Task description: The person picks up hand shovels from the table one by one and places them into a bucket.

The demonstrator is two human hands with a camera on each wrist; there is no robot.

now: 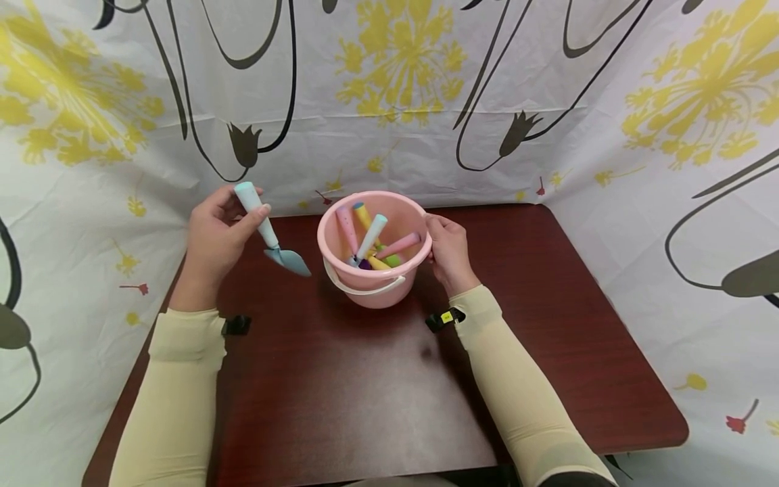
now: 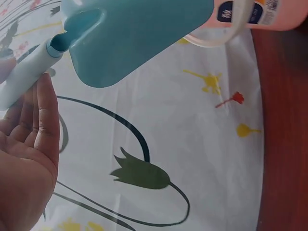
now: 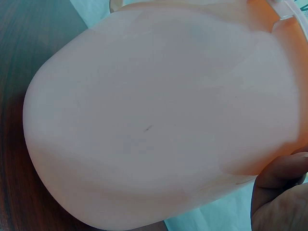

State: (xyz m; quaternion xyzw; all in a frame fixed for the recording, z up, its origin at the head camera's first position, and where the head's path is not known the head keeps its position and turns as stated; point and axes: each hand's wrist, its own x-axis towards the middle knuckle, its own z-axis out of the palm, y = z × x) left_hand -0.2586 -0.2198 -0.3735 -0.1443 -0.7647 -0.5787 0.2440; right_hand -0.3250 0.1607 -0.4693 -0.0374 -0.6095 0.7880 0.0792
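Observation:
My left hand [image 1: 218,230] pinches the pale blue handle of a toy trowel [image 1: 289,260], its teal blade pointing down and right toward a pink bucket [image 1: 389,297]. In the left wrist view the trowel blade [image 2: 139,38] fills the top, close to the camera. The bucket stands on the table and holds several tools with pink, yellow and pale blue handles [image 1: 372,235]; their lower ends are hidden. At the bucket's right rim my right hand [image 1: 449,250] grips the edge. The right wrist view is mostly the bucket's side [image 3: 144,106], with the thumb [image 3: 281,175] at its rim.
A white bucket handle [image 1: 365,291] hangs down the bucket's front. The dark red wooden table [image 1: 341,392] has a rounded corner at the front right. White cloth [image 1: 389,155] with yellow flowers and dark stems hangs behind and on both sides.

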